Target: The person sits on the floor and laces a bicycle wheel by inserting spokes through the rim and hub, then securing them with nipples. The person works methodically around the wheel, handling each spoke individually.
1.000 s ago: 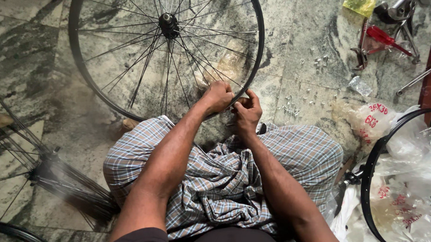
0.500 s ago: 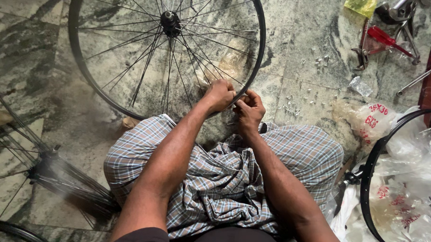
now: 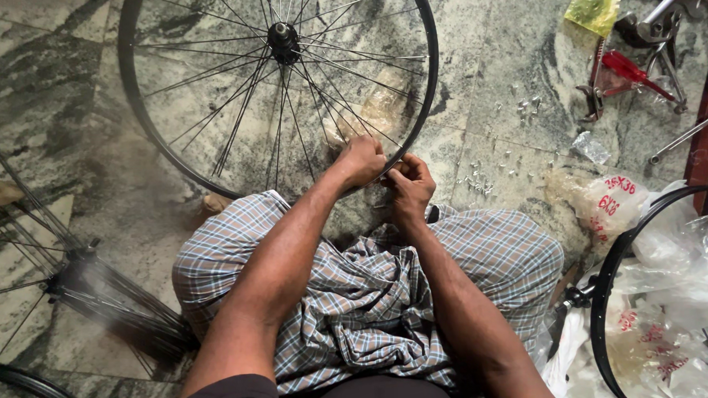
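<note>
the bicycle wheel (image 3: 280, 92) stands on the stone floor (image 3: 60, 91), its near rim against the person's knees. the left hand (image 3: 360, 159) has slid further along the rim and curls shut over it; the right hand (image 3: 408, 185) pinches something small there, too tiny to identify. loose nipples (image 3: 490, 174) lie scattered just right; red tools (image 3: 628, 68) sit toward the floor's far right corner.

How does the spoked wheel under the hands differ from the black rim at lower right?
The spoked black bicycle wheel has hub and spokes laced in; the bare black rim shows none. Both hands, left hand and right hand, touch the wheel; the rim lies untouched on plastic bags. Both are black and round.
</note>
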